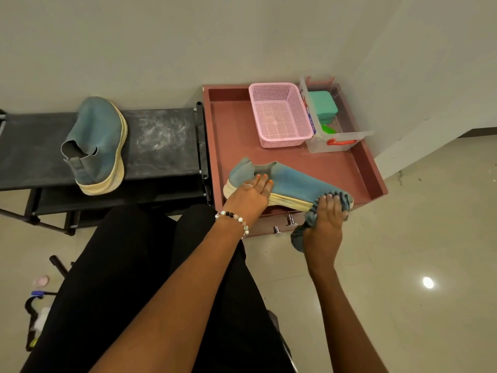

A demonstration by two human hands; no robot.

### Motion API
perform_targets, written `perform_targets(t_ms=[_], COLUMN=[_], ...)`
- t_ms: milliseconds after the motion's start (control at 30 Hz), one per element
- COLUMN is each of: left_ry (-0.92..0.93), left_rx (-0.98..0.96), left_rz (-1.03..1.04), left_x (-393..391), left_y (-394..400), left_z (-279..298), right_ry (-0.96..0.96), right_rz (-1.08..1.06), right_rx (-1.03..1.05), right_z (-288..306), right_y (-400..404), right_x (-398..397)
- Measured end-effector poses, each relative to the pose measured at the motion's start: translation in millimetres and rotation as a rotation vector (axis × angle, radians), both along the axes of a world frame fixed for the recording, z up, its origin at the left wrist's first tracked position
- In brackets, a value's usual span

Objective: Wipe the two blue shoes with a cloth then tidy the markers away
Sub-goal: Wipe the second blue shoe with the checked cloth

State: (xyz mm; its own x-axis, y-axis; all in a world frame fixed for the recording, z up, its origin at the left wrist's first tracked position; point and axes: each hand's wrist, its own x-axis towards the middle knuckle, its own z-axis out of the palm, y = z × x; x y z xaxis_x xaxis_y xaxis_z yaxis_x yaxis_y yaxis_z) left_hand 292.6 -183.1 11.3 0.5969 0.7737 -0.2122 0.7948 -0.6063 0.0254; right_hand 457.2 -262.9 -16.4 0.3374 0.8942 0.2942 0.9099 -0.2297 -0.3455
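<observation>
One blue shoe [293,181] with a cream sole lies tilted over the front edge of the reddish-brown tray table [236,135]. My left hand [248,196] grips it near the heel, fingers curled over the side. My right hand [326,219] holds a blue-grey cloth [298,238] bunched against the shoe's toe. The second blue shoe [98,145] rests on its side on the black rack [161,141] to the left. No markers are visible on the table.
A pink mesh basket [279,114] and a clear plastic box [333,141] with a red handle and green items stand at the back of the tray table. A wall runs behind. Tiled floor lies to the right. Small items sit on the floor at lower left.
</observation>
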Motion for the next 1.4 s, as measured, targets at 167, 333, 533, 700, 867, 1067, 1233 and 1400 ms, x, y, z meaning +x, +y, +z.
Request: perform_targets(t_ms=[167,333,533,700,867,1067,1233,1400], left_ry=[0.017,0.030,0.028,0.049,0.063,0.022,0.025,0.044], left_rx=[0.045,0.015,-0.132,-0.234,-0.271,-0.294,-0.299,-0.319], left_rz=[0.045,0.064,0.173,0.217,0.217,0.233,0.268,0.280], left_x=[4.3,11.4,14.8,17.7,15.7,13.6,17.1,19.1], left_y=[-3.7,-2.9,3.1,4.6,-1.0,-1.3,-3.2,-4.1], left_z=[1.0,-2.5,-22.2,-29.1,-30.7,-30.7,-30.0,-26.6], right_ry=[0.036,0.091,0.122,-0.002,0.137,-0.014,-0.033,0.210], right_rz=[0.001,-0.014,0.107,0.186,0.575,0.553,0.177,0.277], right_rx=[0.010,-0.010,-0.386,-0.470,-0.349,-0.472,-0.340,-0.237], right_z=[-17.5,-21.6,-28.3,-21.3,-20.7,-19.3,-31.4,-35.0], right_y=[0.0,5.0,13.2,41.9,43.8,23.5,8.8,28.8], right_x=[-3.5,-1.8,-4.1,-28.3,-26.4,91.5,44.0,-37.7])
